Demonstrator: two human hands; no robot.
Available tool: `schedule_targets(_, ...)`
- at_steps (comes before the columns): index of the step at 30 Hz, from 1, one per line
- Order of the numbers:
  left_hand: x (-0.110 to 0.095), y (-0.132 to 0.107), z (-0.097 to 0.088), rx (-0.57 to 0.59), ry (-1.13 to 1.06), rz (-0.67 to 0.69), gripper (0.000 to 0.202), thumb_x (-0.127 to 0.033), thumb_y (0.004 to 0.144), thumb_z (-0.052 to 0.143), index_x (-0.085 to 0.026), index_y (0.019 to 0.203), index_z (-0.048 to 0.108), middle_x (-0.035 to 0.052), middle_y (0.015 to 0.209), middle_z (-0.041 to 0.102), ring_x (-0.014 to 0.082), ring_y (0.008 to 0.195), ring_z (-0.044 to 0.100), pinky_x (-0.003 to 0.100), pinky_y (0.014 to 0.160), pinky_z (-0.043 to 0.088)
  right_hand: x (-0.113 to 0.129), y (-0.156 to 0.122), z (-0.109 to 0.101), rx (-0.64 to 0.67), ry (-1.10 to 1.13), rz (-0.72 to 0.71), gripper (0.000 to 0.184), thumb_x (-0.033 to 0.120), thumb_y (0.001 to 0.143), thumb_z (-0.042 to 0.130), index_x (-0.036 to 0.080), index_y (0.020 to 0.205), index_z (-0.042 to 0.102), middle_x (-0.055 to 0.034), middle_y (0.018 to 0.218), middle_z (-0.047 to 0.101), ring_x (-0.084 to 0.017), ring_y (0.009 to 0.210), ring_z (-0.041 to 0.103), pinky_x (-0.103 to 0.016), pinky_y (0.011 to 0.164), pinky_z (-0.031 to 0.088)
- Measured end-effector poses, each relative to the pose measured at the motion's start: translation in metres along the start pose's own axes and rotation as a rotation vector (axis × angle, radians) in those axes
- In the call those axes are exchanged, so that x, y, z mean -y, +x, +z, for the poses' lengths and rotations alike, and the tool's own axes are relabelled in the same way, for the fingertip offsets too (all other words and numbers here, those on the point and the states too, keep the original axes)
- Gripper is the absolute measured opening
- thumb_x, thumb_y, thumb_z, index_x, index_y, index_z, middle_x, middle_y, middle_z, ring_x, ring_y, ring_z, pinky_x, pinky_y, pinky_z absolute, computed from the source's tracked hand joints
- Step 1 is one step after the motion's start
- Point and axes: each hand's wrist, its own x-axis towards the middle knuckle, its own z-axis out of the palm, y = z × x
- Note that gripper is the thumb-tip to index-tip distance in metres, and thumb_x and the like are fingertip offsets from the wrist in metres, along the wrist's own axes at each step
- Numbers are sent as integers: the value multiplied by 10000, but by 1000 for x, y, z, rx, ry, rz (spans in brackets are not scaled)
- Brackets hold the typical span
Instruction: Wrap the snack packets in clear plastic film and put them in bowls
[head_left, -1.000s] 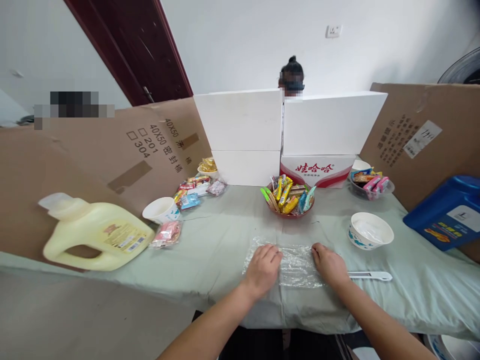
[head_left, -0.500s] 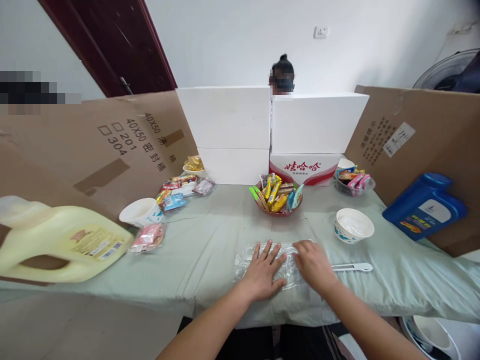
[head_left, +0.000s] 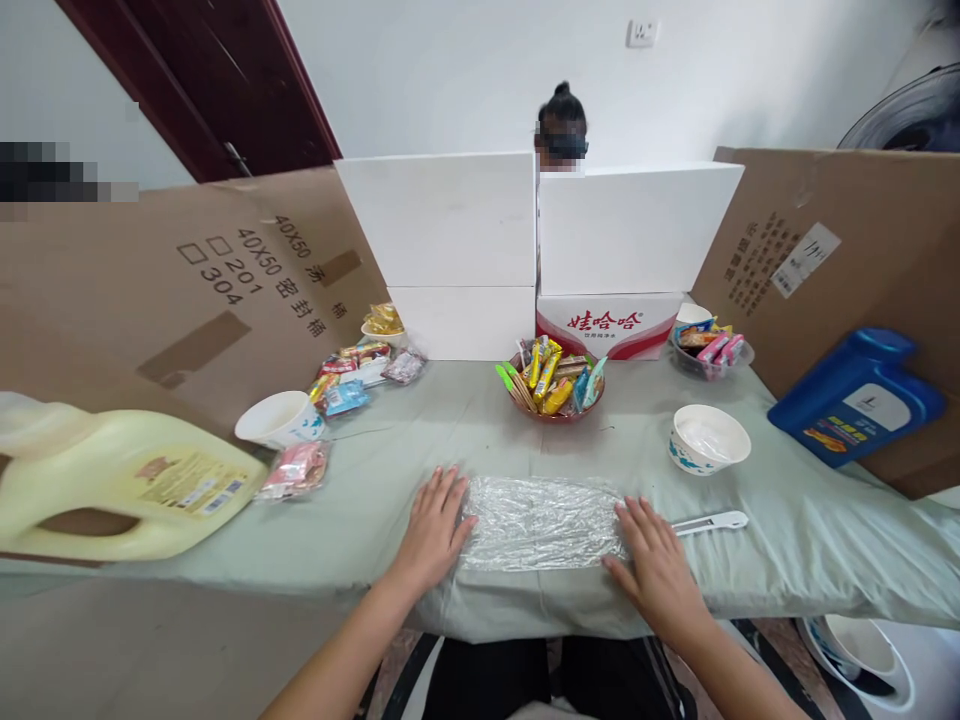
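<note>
As spread L hand point(head_left: 432, 527) & R hand point(head_left: 657, 558) touch film point(head_left: 538, 525), white tool point(head_left: 721, 521) flanks R, snack bowl point(head_left: 553, 412) ahead.

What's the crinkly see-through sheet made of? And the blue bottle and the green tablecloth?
The see-through sheet looks like thin, shiny plastic film, full of glinting wrinkles. The blue bottle is probably smooth, hard plastic: it has a moulded shape and a slight sheen. The tablecloth seems to be dull fabric, since it creases and hangs in folds, but I can't see its threads.
</note>
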Motion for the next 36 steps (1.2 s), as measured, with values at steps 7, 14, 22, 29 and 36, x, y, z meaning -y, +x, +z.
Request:
schedule_targets(7,-69,30,-21,45,-281,366,279,-187,949,404,-199,1104,636,68,1126,661,217,1140,545,396,1020,414,-2,-6,-23,-16,281,300,272,307,895,407,182,1104,529,-76,908,644,-230,894,605,-398,840,482)
schedule_targets(14,-135,85,39,171,-297,691,293,-150,930,456,-202,1163,626,48,1246,640,226,1206,532,397,999,429,8,-5,-12,0,369,326,279,285,830,507,190,1088,555,-59,897,642,-220,853,598,-381,798,492)
schedule_targets(22,-136,88,52,182,-295,660,329,-169,945,440,-233,1232,587,21,1326,590,209,1269,477,393,1043,379,-10,-18,-32,85,424,28,175,187,872,452,208,1008,559,-43,874,626,-195,831,575,-344,753,479)
schedule_targets(29,-139,90,46,220,-282,638,334,-173,945,435,-238,1241,575,9,1338,577,201,1272,459,379,1044,357,0,0,-32,81,433,95,406,285,835,590,190,1217,488,-56,988,641,-224,994,561,-384,875,452)
schedule_targets(36,-139,89,49,227,-249,656,346,-191,934,459,-249,1257,567,12,1337,577,201,1277,450,371,1051,338,-4,-6,-48,313,273,-11,222,177,851,525,254,1023,642,-30,882,637,-214,882,566,-385,814,442)
